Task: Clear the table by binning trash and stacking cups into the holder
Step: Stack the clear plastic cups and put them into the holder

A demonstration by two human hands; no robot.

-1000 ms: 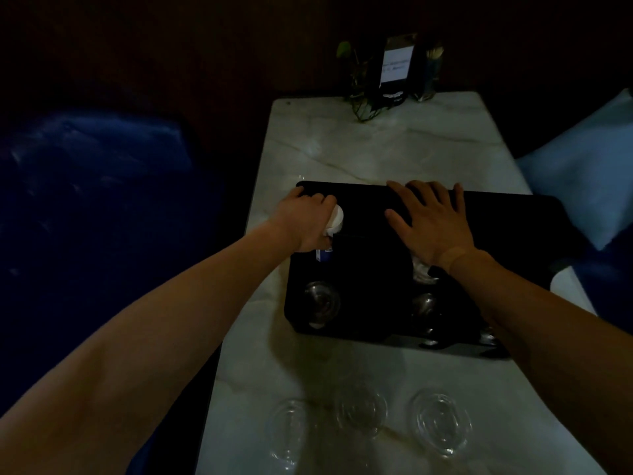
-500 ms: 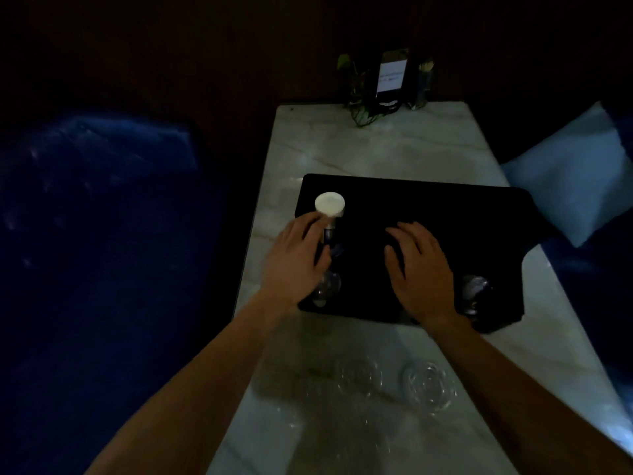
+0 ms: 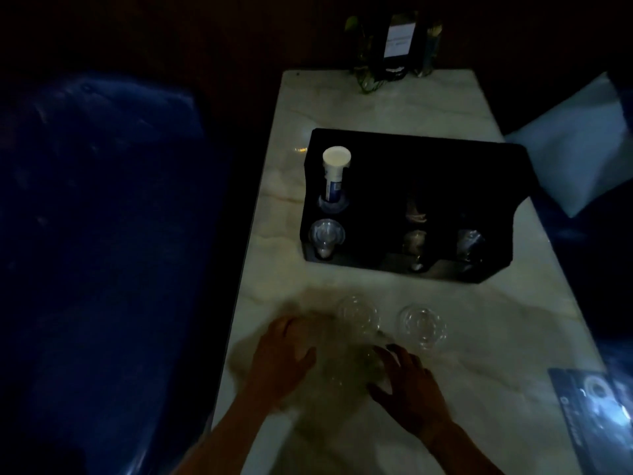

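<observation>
A black cup holder (image 3: pixel 428 166) stands in the middle of the marble table (image 3: pixel 376 104). A white-capped tube (image 3: pixel 335 173) stands upright in its left back slot, with a clear cup (image 3: pixel 327 234) in the slot in front. Dim crumpled items (image 3: pixel 416 214) sit in other slots. Two clear cups (image 3: pixel 358 315) (image 3: pixel 423 325) stand on the table near me. My left hand (image 3: pixel 284 354) and my right hand (image 3: pixel 404 382) hover low on either side of a faint third clear cup (image 3: pixel 342 368), fingers spread. The blur hides whether they touch it.
A large blue bin bag (image 3: pixel 102 234) fills the space left of the table. A pale cushion (image 3: pixel 575 149) lies at the right edge. A menu stand with plants (image 3: pixel 397 39) sits at the far end. A dark printed card (image 3: pixel 596 413) lies at the near right.
My left hand let go of the white-capped tube, which now stands in the holder. Both hands drew back from the holder toward me, down to the clear cups at the front.
</observation>
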